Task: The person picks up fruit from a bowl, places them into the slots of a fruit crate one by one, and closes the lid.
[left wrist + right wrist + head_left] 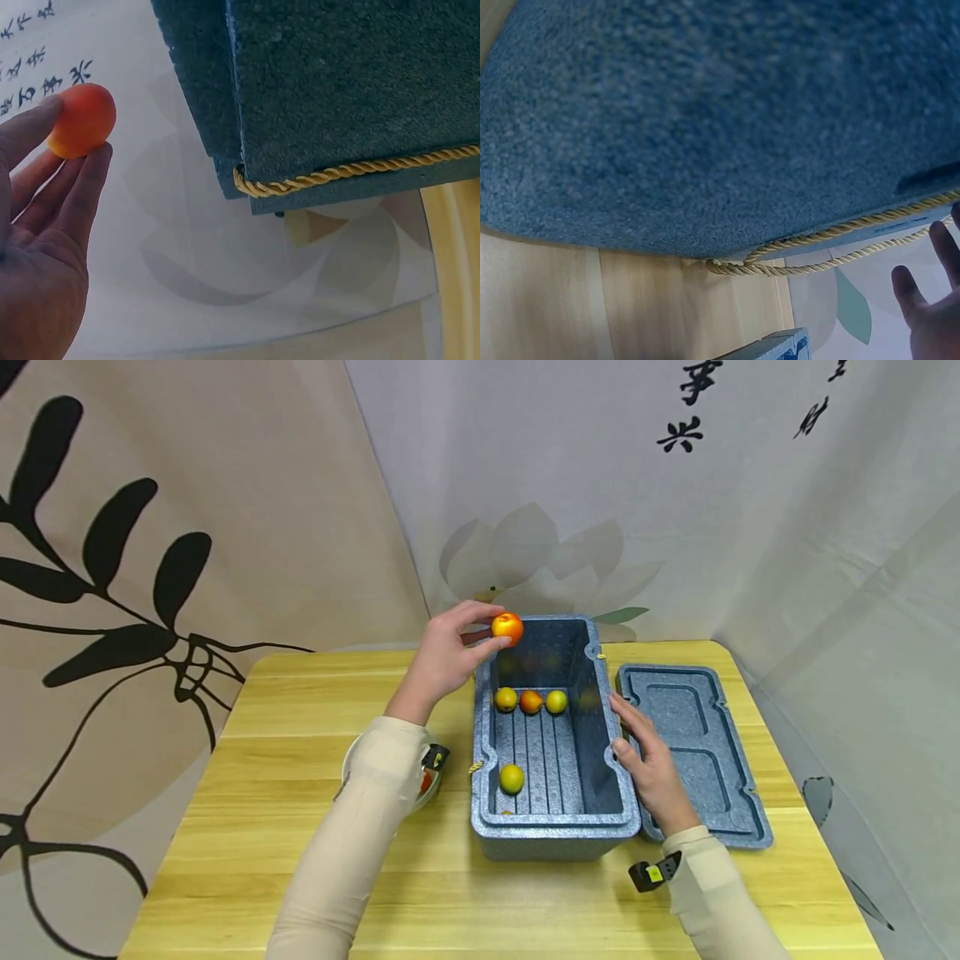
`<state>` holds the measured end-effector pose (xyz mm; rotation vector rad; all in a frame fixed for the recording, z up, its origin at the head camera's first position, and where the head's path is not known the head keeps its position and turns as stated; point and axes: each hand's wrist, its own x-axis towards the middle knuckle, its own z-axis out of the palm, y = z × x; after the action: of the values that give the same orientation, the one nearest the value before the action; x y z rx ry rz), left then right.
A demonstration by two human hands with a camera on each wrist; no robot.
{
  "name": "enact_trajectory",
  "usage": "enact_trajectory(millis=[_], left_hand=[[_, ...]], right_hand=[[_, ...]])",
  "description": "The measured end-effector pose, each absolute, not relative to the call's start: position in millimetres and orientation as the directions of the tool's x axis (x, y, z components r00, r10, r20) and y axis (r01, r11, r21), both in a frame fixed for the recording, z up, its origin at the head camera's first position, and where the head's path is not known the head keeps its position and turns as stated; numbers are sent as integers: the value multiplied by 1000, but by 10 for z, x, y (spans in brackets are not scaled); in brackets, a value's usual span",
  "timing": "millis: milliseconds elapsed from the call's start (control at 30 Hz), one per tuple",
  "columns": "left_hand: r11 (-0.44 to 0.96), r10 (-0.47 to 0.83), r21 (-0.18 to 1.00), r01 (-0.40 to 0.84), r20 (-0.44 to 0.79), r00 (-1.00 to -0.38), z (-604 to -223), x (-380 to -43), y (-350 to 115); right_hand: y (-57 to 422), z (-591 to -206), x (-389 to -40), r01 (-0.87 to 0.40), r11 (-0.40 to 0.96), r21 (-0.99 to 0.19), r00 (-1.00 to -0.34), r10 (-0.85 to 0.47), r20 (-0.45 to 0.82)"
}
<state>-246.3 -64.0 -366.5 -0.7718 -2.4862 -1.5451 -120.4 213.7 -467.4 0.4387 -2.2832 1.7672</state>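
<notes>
My left hand pinches a red-and-yellow fruit between thumb and fingertips, above the far left corner of the blue-grey foam box. In the left wrist view the round, smooth fruit looks orange-red and is held beside the box's outer wall. Inside the box, a row of a yellow fruit, a reddish one and a yellow-green one lies toward the far end. Another yellow-green fruit sits nearer the front. My right hand rests at the box's right rim, its fingers extended.
The matching foam lid lies on the wooden table right of the box. A bowl with something red in it is partly hidden under my left forearm. Yellow rope runs along the box's side. A printed curtain hangs behind.
</notes>
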Motion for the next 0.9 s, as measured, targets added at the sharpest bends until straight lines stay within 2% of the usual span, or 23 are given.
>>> enact_trajectory(millis=[533,900], left_hand=[[429,432,752,501,317,-845,-3742,-2499,-469],[506,492,660,555,308,-814,-3727,-2520,-385]], right_hand=[[2150,-4688,-1214,-382,221,-897,-924,-116,365],[2150,-4685,-1218,-378,214,-901,-925,-111,362]])
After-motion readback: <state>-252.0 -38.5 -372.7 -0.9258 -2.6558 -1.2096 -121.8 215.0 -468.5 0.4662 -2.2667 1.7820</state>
